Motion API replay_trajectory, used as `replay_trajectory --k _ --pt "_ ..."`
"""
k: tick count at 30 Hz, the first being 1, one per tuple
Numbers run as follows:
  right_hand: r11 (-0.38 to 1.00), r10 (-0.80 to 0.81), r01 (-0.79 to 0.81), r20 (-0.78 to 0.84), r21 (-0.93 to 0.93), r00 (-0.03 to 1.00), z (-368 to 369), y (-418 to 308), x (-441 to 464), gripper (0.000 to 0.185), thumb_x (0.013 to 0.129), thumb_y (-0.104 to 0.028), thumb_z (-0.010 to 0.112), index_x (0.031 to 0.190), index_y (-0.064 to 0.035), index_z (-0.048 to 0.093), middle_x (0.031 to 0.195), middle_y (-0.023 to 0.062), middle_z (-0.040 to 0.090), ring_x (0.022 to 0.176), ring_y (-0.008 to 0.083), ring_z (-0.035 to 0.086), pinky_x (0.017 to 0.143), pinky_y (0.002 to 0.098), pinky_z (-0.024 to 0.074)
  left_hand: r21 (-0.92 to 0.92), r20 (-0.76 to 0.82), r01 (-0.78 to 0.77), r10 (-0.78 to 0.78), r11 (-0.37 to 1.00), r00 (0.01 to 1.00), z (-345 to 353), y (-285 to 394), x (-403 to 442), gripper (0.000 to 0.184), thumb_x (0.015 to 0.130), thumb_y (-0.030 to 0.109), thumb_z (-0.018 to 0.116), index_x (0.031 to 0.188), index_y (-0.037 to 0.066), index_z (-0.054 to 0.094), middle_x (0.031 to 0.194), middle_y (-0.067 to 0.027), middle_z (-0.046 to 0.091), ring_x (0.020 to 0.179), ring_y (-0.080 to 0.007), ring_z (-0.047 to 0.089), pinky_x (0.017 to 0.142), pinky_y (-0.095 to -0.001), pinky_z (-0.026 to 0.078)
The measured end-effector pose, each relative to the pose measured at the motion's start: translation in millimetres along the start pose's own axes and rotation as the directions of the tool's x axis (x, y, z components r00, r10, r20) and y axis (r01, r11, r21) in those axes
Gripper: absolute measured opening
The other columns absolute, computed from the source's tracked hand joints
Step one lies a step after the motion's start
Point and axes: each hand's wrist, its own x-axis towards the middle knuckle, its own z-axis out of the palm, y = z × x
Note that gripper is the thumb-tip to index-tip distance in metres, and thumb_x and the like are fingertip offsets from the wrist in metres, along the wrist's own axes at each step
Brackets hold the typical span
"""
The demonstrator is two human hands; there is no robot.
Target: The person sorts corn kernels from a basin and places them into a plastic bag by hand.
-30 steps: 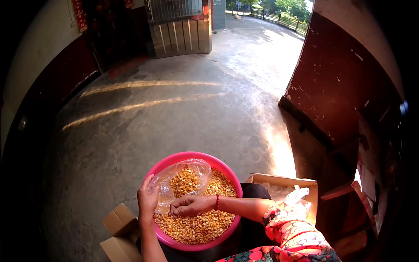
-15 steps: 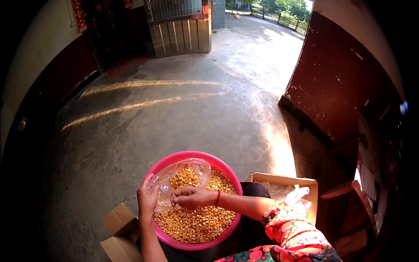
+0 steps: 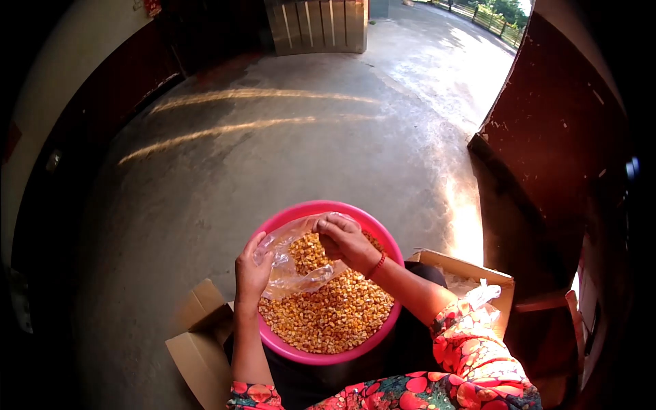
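A pink basin [image 3: 391,242] full of dried corn kernels [image 3: 331,318] sits at my lap. Over the kernels lies a clear plastic bag [image 3: 283,281] with corn in it, its mouth spread. My left hand [image 3: 253,270] is closed on the bag's left edge, by the basin's rim. My right hand [image 3: 346,240], with a red beaded bracelet [image 3: 376,264] on the wrist, is closed in a pinch at the bag's upper right edge. Its fingertips partly cover the plastic there.
An open cardboard box [image 3: 502,280] holding clear plastic bags [image 3: 482,295] stands at my right. Another cardboard box [image 3: 198,355] with raised flaps is at my left. Beyond are the concrete floor [image 3: 273,164], a metal door panel [image 3: 321,27] and a dark red wall [image 3: 547,109].
My right hand has gone from low over the kernels to the bag's upper right edge. The left hand keeps its hold. The view has shifted, moving the whole scene up and right.
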Motion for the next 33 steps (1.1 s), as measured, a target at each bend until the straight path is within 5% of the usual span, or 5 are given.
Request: replay_trajectory --k 10,13,23,30,33 --pt "0.983 -0.182 0.182 -0.096 -0.012 0.979 -5 -7 17 0.019 0.098 -0.023 0.044 0.092 -0.0076 0.054 0.061 -0.0073 0.033 0.051 0.0017 0.030 0.045 0.0176 0.0276 -0.094 0.012 0.042 -0.041 0.995 0.999 2 -2 0 0.040 0.079 0.004 0.061 0.119 0.000 0.056 0.113 -0.0179 0.062 0.106 -0.0273 0.060 0.090 -0.0339 0.046" --pt "0.938 -0.235 0.248 0.082 -0.243 0.969 2 -1 20 0.027 0.099 -0.022 0.040 0.103 -0.0007 0.055 0.089 0.0047 0.055 0.086 0.0110 0.052 0.079 0.0269 0.0436 -0.095 -0.009 0.014 -0.015 0.995 1.000 3 -5 1 0.040 0.079 0.003 0.060 0.119 -0.001 0.055 0.113 -0.0182 0.062 0.107 -0.0273 0.060 0.090 -0.0341 0.046" --pt "-0.241 -0.346 0.118 0.199 -0.963 0.917 -27 -5 6 0.066 0.066 -0.009 0.069 0.126 -0.0122 0.044 0.128 0.0134 0.044 0.120 0.0345 0.040 0.096 0.0430 0.0396 -0.241 -0.048 0.071 -0.086 0.968 0.995 -5 0 2 0.037 0.081 -0.003 0.054 0.118 -0.002 0.056 0.105 -0.0161 0.066 0.091 -0.0194 0.066 0.075 -0.0284 0.050" --pt "-0.127 -0.385 0.013 0.062 -0.992 0.921 -52 -8 4 0.024 0.080 -0.007 0.053 0.102 -0.0069 0.063 0.081 0.0185 0.064 0.078 0.0352 0.062 0.068 0.0446 0.0497 -0.342 -0.254 -0.051 -0.040 0.938 0.966 -8 -8 4 0.031 0.085 -0.002 0.054 0.116 -0.002 0.057 0.082 -0.0043 0.065 0.058 -0.0056 0.052 0.055 -0.0206 0.044" --pt "0.414 -0.408 0.205 0.020 -0.887 0.913 -41 -26 2 0.012 0.086 -0.010 0.059 0.096 -0.0036 0.062 0.068 0.0077 0.058 0.065 0.0117 0.056 0.060 0.0279 0.0456 -0.616 -0.150 0.060 -0.192 0.785 0.970 -19 3 2 0.024 0.090 0.004 0.052 0.113 0.000 0.058 0.076 -0.0023 0.064 0.048 -0.0013 0.044 0.044 -0.0165 0.036"
